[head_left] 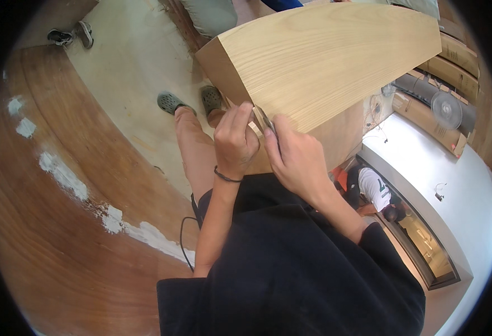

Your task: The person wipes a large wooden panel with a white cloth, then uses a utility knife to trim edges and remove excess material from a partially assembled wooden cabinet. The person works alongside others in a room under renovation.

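Note:
A wood-grain box-like piece (330, 61) with a long pale top stands in front of me, its near corner between my hands. My right hand (299, 154) is closed round a slim grey metal cutter, seemingly a utility knife (265, 120), whose far end lies at that corner. My left hand (237, 140) is closed close beside it, fingers pinched at the edge. A short pale strip (254, 128) shows between the two hands; it seems to be in the left fingers, whose tips are partly hidden. A dark band circles my left wrist.
At left curves a brown wooden panel (66, 224) with white filler patches. Green clogs (170, 102) stand on the pale floor. Another person (374, 189) bends at the right by a framed opening. A fan (446, 110) and long cardboard boxes (425, 122) lie at far right.

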### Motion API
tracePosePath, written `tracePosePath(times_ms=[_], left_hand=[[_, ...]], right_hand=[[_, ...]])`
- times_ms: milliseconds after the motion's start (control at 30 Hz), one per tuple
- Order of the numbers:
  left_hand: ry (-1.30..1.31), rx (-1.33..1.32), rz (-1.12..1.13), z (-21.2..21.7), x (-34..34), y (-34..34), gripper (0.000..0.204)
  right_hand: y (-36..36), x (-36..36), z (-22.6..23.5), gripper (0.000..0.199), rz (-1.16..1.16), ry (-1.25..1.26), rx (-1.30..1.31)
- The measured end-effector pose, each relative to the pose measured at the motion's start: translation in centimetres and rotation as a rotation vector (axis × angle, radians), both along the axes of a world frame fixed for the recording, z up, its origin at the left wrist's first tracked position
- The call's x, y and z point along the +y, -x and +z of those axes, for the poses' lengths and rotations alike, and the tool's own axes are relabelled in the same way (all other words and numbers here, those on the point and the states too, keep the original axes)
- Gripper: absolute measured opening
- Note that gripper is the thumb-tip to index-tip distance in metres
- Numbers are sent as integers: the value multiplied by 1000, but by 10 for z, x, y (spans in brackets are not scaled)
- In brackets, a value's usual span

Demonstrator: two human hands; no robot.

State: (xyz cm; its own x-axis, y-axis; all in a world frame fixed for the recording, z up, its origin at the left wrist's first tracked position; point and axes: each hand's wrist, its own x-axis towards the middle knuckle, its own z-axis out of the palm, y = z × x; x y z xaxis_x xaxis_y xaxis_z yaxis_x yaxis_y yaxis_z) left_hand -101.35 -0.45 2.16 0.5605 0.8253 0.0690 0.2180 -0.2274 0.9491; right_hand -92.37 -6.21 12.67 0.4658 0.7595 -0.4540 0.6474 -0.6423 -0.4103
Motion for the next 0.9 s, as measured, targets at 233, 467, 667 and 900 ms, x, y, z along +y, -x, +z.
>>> tracePosePath(times_ms=[233,467,667,900], left_hand=[[132,-67,1,-2,-2,1,34],[133,-67,1,-3,-1,0,32],[213,-70,-2,-3,-3,2,28],[278,-109,20,-1,-2,0,25]], right_hand=[[0,2,-1,17,28,16,-13],[1,4,0,17,47,63,-38],[2,6,-1,17,65,84,-37],[7,15,5,18,56,187,-33]])
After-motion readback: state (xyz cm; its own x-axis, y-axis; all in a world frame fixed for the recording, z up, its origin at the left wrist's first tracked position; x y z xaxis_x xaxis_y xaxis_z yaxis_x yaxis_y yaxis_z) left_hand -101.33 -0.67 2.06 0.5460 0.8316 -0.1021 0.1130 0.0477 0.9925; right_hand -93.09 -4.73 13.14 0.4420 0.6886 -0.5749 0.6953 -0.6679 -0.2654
